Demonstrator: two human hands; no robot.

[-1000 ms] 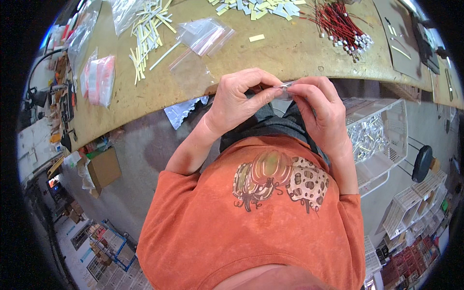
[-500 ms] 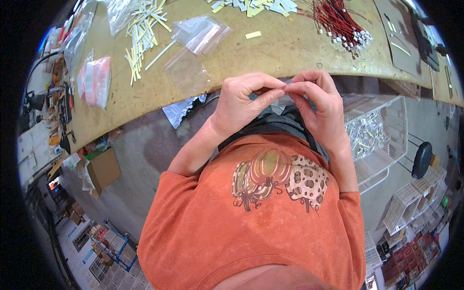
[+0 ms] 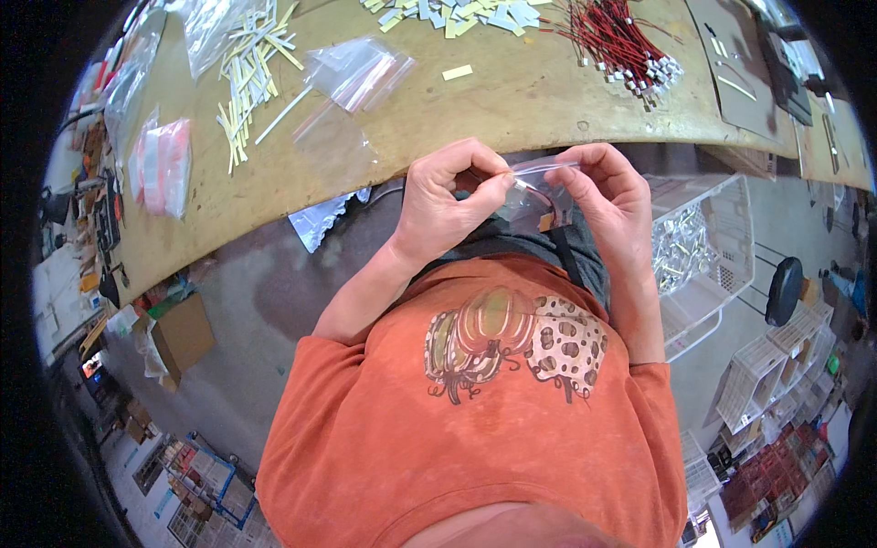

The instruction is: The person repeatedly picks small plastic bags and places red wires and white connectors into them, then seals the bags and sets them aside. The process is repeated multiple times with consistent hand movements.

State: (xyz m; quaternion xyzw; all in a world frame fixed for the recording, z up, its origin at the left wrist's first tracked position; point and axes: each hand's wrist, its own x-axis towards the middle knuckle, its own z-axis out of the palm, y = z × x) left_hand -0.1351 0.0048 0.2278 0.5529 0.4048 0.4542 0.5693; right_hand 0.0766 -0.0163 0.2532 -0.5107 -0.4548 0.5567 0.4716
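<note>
Contents of small clear bag (image 3: pixel 539 196) between left hand (image 3: pixel 448 205) and right hand (image 3: pixel 612 196): dark and reddish, too blurred to identify. Bag's lower part hidden behind fingers. Right fingertips tucked behind plastic. Clear crate (image 3: pixel 699 251) right of right hand holds shiny pieces, too small to identify.

A tan workbench (image 3: pixel 548 100) carries it all — red wire bundle (image 3: pixel 621 41) top right, pale strips (image 3: pixel 242 68) scattered left, clear zip bags (image 3: pixel 352 73) in the middle, a pink-filled bag (image 3: pixel 163 164) far left — a lone strip (image 3: pixel 458 72) beside.
</note>
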